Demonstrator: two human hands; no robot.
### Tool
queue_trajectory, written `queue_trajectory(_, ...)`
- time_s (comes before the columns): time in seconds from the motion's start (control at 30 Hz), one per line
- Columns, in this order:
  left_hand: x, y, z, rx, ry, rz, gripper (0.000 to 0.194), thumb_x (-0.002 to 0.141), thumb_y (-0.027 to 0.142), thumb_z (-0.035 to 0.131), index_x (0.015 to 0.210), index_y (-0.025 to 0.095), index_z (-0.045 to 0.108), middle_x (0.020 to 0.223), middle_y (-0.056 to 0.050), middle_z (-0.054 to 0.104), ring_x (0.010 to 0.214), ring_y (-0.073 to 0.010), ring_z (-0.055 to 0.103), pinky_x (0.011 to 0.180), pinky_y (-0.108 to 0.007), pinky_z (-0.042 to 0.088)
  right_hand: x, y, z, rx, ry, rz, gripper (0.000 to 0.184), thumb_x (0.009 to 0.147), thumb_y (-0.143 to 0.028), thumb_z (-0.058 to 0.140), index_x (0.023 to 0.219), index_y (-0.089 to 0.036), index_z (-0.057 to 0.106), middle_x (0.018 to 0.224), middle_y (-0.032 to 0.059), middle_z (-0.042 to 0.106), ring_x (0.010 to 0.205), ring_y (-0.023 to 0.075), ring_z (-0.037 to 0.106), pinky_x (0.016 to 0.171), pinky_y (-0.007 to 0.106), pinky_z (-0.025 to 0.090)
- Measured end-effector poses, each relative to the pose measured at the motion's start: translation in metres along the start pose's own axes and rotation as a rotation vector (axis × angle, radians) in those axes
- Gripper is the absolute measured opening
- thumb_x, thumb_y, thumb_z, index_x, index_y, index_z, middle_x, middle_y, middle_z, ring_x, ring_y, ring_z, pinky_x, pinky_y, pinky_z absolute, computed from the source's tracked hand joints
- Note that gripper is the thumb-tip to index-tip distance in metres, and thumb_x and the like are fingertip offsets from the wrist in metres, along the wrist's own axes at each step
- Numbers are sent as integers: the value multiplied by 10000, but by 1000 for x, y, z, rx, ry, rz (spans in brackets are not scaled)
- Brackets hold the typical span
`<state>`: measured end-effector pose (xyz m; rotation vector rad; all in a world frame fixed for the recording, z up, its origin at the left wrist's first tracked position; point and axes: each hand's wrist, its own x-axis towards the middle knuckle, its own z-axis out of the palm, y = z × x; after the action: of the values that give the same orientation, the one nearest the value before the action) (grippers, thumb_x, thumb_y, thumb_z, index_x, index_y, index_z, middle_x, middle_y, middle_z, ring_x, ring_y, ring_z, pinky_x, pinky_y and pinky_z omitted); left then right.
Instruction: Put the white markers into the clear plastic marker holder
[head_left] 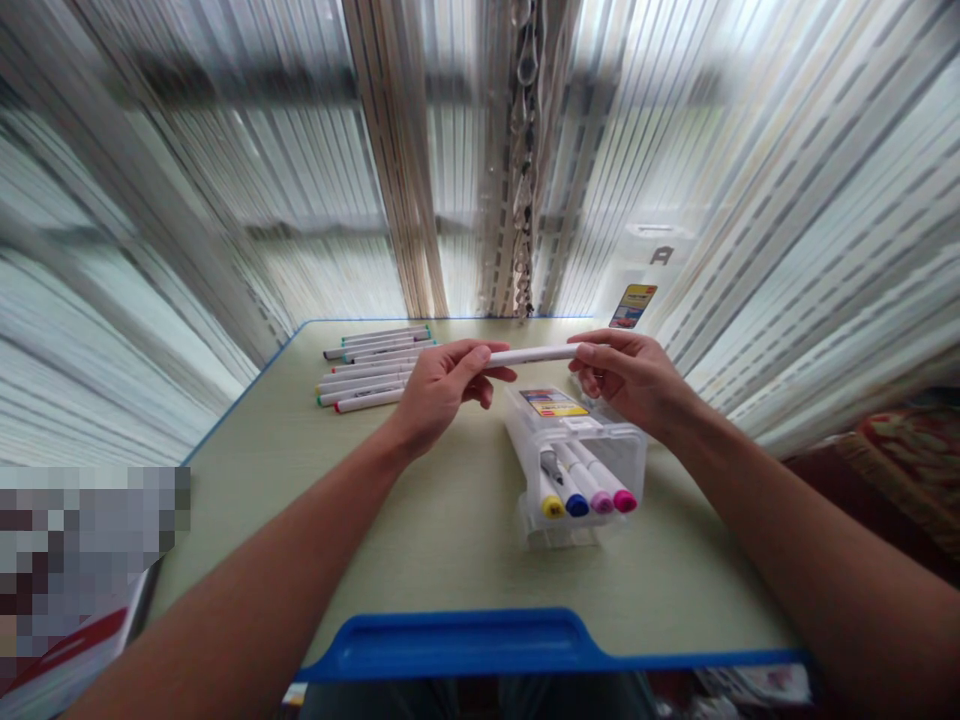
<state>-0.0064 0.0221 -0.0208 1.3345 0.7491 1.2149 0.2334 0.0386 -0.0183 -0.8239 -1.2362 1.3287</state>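
The left hand (448,382) and right hand (628,378) each pinch one end of a white marker (532,354), nearly level between the two grips near the frame's centre. Just below, right of centre, a clear plastic case (523,432) holds markers (589,472) with yellow, blue, lilac and pink ends facing the bottom edge, a grey tip above the yellow. Loose markers (364,383) lie on the tabletop (255,490), left of centre.
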Motion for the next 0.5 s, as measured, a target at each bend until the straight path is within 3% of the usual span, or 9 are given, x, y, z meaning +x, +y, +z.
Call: queue_trajectory(0.5, -1, 0, 2, 258, 19, 62, 350, 755, 423, 850, 872, 109, 749, 692, -40, 725, 518, -84, 570, 502, -207, 436, -4, -3, 4, -2, -72, 17, 236, 637, -337, 949, 738, -188, 797, 629, 27, 730, 442, 78, 567, 414, 195, 440)
